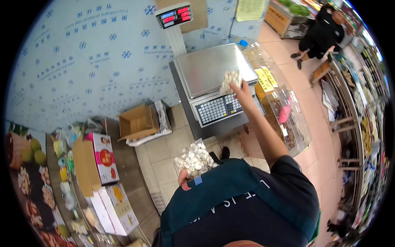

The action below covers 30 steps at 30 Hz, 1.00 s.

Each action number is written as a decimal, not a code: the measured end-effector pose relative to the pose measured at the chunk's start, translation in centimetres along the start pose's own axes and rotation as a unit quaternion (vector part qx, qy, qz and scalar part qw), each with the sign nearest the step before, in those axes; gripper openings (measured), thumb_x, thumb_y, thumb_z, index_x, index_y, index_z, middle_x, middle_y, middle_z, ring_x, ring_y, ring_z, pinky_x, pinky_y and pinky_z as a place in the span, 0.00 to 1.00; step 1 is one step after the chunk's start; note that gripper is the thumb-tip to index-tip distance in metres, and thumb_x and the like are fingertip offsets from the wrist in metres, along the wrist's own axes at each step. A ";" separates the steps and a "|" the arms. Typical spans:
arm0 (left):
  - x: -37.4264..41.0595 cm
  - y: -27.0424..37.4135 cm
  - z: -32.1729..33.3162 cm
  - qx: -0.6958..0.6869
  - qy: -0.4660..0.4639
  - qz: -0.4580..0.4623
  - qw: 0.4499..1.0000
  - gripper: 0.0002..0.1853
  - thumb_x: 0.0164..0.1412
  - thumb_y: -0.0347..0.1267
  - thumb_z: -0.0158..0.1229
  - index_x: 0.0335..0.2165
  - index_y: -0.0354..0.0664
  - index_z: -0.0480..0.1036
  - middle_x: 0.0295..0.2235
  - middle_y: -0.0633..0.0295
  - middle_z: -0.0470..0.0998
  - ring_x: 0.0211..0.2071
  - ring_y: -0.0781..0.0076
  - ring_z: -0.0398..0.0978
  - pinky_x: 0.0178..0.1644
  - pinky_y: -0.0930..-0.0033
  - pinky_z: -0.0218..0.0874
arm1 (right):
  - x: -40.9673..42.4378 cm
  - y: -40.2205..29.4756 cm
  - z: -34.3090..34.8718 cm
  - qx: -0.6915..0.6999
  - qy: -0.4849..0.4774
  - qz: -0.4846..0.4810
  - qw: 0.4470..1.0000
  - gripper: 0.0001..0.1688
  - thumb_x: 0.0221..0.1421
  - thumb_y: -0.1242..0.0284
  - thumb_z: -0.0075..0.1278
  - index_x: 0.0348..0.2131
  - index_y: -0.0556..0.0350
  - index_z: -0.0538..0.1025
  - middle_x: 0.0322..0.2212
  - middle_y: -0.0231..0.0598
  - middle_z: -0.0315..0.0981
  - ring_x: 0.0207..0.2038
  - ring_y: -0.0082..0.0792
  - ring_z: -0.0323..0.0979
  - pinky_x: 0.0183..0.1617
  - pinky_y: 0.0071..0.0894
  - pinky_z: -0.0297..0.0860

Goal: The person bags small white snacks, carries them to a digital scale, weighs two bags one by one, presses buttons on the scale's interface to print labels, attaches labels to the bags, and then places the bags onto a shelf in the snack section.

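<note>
My right hand (240,92) grips a clear plastic bag of pale, dried food pieces (230,81) over the near right corner of the metal pan (203,69) of a digital price scale. Below that bag lies the scale's keypad (219,108). My left hand (183,176), mostly hidden by the bag and my apron, holds a second clear bag of whitish pieces (196,158) close to my body. The scale's display (174,15) stands on a post behind the pan, with red digits lit.
Clear bins of dried goods (285,123) adjoin the scale's right side. An open cardboard box (139,122) and printed cartons (106,157) stand left. A person in black (322,34) is in the aisle, near stocked shelves (355,92). A patterned wall panel (92,61) rises behind.
</note>
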State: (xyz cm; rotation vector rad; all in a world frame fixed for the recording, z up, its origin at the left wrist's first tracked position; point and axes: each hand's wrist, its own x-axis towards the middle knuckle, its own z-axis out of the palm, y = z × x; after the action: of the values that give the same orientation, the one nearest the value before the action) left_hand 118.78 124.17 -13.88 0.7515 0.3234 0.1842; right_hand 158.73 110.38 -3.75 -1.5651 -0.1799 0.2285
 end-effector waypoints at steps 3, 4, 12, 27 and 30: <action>1.7 0.0 4.9 -0.069 0.031 0.073 0.994 0.38 0.60 0.50 0.47 0.61 0.39 0.53 0.59 0.53 0.62 0.58 0.55 0.62 0.63 0.52 0.51 | 6.7 0.9 0.9 -0.080 -0.022 0.018 0.996 0.29 0.52 0.62 0.57 0.47 0.65 0.69 0.33 0.43 0.75 0.33 0.28 0.73 0.35 0.29 0.69; 2.7 0.7 7.3 -0.185 0.029 0.069 0.980 0.37 0.60 0.47 0.49 0.61 0.39 0.54 0.58 0.52 0.63 0.58 0.54 0.62 0.63 0.52 0.52 | 8.4 1.5 0.5 -0.100 -0.038 0.010 0.994 0.30 0.52 0.60 0.56 0.46 0.65 0.70 0.34 0.45 0.76 0.34 0.34 0.74 0.39 0.33 0.69; 7.2 3.7 12.1 -0.215 0.088 -0.036 0.972 0.39 0.59 0.46 0.53 0.62 0.43 0.50 0.58 0.55 0.63 0.57 0.56 0.63 0.61 0.53 0.55 | 8.8 5.2 -2.1 -0.354 0.143 -0.283 0.880 0.33 0.51 0.62 0.57 0.49 0.67 0.67 0.47 0.52 0.66 0.51 0.52 0.61 0.53 0.44 0.60; 13.7 3.8 10.9 -0.158 -0.024 -0.060 0.985 0.39 0.60 0.48 0.48 0.63 0.43 0.48 0.61 0.53 0.59 0.59 0.54 0.60 0.63 0.51 0.51 | -0.6 13.6 -6.3 -0.364 0.020 0.063 0.929 0.45 0.40 0.52 0.65 0.48 0.65 0.66 0.43 0.52 0.66 0.46 0.50 0.68 0.49 0.41 0.67; 14.0 3.7 9.8 -0.167 -0.022 -0.062 0.984 0.39 0.60 0.47 0.48 0.63 0.43 0.47 0.61 0.52 0.58 0.59 0.54 0.60 0.62 0.50 0.51 | -0.3 13.1 -5.7 -0.363 0.032 0.075 0.928 0.47 0.40 0.47 0.63 0.46 0.65 0.67 0.42 0.53 0.66 0.46 0.51 0.68 0.48 0.41 0.67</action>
State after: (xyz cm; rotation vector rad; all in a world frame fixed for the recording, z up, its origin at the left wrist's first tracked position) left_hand 135.12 124.47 -7.71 0.4023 0.2876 0.1010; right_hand 159.53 104.69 -16.87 -2.3276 -0.0936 0.2438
